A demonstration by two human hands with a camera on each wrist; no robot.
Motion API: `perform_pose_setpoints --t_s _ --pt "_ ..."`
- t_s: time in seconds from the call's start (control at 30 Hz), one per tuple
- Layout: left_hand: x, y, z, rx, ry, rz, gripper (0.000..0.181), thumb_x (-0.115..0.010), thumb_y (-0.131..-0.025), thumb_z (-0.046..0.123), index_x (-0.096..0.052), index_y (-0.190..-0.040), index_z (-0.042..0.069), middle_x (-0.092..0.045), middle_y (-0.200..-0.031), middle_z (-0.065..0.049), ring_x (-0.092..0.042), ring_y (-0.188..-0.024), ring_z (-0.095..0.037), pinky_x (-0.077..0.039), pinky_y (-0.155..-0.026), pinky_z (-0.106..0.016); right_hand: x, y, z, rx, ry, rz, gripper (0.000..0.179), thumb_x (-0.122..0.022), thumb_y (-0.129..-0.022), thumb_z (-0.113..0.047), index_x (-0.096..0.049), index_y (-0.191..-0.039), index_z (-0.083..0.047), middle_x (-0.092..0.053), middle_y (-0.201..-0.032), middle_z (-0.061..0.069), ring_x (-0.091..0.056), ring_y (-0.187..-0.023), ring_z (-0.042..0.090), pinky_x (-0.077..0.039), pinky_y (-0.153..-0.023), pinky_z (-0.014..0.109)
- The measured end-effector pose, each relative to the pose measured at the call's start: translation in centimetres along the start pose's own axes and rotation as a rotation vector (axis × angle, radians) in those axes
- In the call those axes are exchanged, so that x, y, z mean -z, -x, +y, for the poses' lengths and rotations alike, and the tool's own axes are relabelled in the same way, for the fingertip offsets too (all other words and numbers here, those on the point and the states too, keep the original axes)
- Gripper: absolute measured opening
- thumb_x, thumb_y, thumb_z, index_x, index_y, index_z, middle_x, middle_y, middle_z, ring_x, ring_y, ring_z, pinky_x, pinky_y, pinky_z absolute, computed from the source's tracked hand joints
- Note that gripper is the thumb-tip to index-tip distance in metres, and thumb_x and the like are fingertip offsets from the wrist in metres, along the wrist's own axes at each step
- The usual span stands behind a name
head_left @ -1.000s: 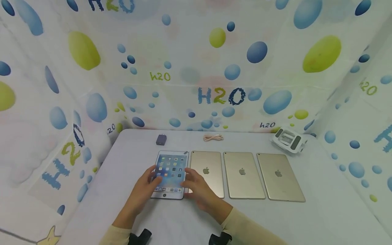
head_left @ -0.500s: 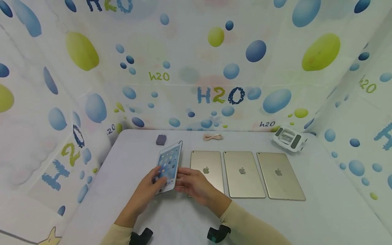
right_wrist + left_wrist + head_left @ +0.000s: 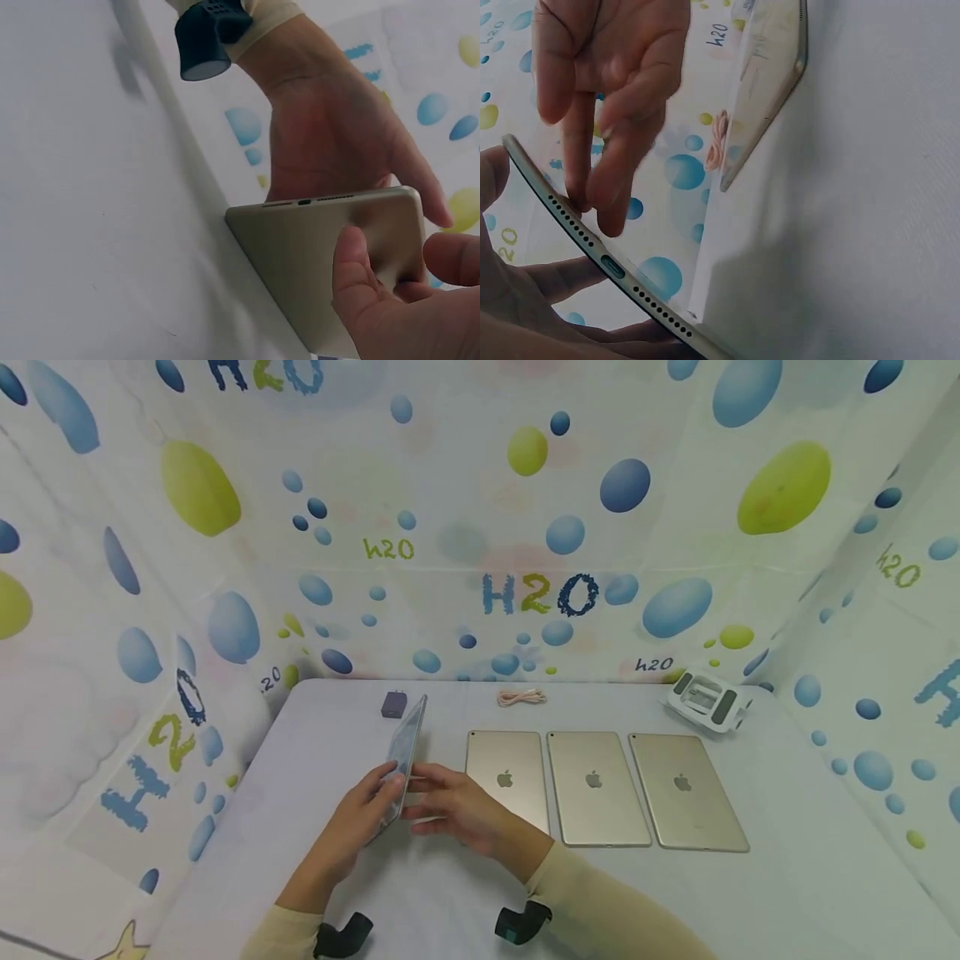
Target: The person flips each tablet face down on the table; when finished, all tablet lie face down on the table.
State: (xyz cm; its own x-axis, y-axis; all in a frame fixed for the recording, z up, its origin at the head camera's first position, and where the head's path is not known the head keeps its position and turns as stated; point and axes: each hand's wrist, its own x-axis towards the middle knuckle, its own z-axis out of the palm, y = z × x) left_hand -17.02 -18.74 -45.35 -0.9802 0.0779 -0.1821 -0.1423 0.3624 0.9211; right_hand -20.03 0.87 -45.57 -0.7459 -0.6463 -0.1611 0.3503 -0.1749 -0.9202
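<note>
A tablet [image 3: 406, 739] stands tilted nearly edge-on in the head view, its screen facing left. My left hand [image 3: 348, 827] grips it by the left side, thumb on the screen side. The right wrist view shows its gold back [image 3: 292, 255]; the left wrist view shows the port and speaker holes along its bottom edge [image 3: 613, 266]. My right hand [image 3: 472, 814] is at the tablet's back with fingers loosely extended, fingertips right by the gold surface. Right of the hands, three gold tablets lie face down in a row: one close by [image 3: 510, 764], a middle one [image 3: 596, 789] and a far-right one [image 3: 688, 793].
On the white-covered table [image 3: 795, 877], a dark charger block [image 3: 393, 704] sits behind the held tablet. A coiled pinkish cable [image 3: 522, 696] lies at the back edge. A white and grey device [image 3: 707, 702] stands at the back right. A patterned curtain [image 3: 465, 485] surrounds the table.
The tablet was flat, screen up, between both hands; it has been lifted and turned leftward until nearly edge-on. The right hand has moved from its right edge to behind it.
</note>
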Motion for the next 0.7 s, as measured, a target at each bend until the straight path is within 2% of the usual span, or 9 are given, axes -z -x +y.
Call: perform_pose_setpoints --t_s 0.13,0.27,0.33,0.57,0.7 --pt "0.4 -0.1 0.0 -0.025 0.013 0.005 0.069 -0.053 -0.103 0.05 -0.037 -0.156 0.009 -0.045 -0.151 -0.029 -0.046 -0.137 -0.046 -0.04 -0.106 -0.067 -0.5 0.0 0.1 -0.032 -0.002 -0.033 0.065 -0.053 -0.1 -0.005 -0.034 -0.16 -0.021 -0.049 -0.153 0.013 -0.064 -0.122 0.034 -0.055 -0.099 0.045" --pt "0.8 0.0 0.1 -0.027 0.034 0.005 0.067 -0.059 -0.101 0.045 -0.04 -0.155 0.009 -0.042 -0.153 -0.03 -0.042 -0.141 -0.046 -0.035 -0.111 -0.067 -0.7 -0.1 0.2 -0.068 0.015 -0.08 0.072 -0.052 -0.101 -0.003 -0.026 -0.163 -0.029 -0.041 -0.159 0.014 -0.059 -0.127 0.041 -0.053 -0.102 0.048" --pt "1.0 0.0 0.3 -0.017 0.045 0.002 0.067 -0.06 -0.101 0.044 -0.04 -0.155 0.009 -0.041 -0.154 -0.03 -0.041 -0.142 -0.046 -0.036 -0.111 -0.066 -0.7 -0.2 0.2 -0.08 0.027 -0.097 0.074 -0.053 -0.101 -0.004 -0.024 -0.163 -0.032 -0.038 -0.162 0.013 -0.058 -0.128 0.043 -0.053 -0.102 0.047" --pt "1.2 0.1 0.6 -0.001 0.102 -0.003 0.068 -0.057 -0.103 0.044 -0.038 -0.156 0.006 -0.041 -0.157 -0.025 -0.042 -0.142 -0.044 -0.043 -0.104 -0.067 -0.7 -0.8 0.2 -0.063 0.093 -0.1 0.073 -0.056 -0.1 -0.007 -0.029 -0.16 -0.038 -0.037 -0.163 0.006 -0.057 -0.128 0.04 -0.053 -0.101 0.045" --pt "1.2 0.1 0.7 -0.023 0.149 0.004 0.066 -0.054 -0.105 0.041 -0.039 -0.155 0.002 -0.039 -0.157 -0.026 -0.038 -0.143 -0.047 -0.044 -0.102 -0.069 -0.9 -0.6 0.0 -0.039 0.192 -0.091 0.07 -0.056 -0.1 -0.009 -0.033 -0.159 -0.039 -0.034 -0.164 0.003 -0.047 -0.139 0.039 -0.051 -0.103 0.051"
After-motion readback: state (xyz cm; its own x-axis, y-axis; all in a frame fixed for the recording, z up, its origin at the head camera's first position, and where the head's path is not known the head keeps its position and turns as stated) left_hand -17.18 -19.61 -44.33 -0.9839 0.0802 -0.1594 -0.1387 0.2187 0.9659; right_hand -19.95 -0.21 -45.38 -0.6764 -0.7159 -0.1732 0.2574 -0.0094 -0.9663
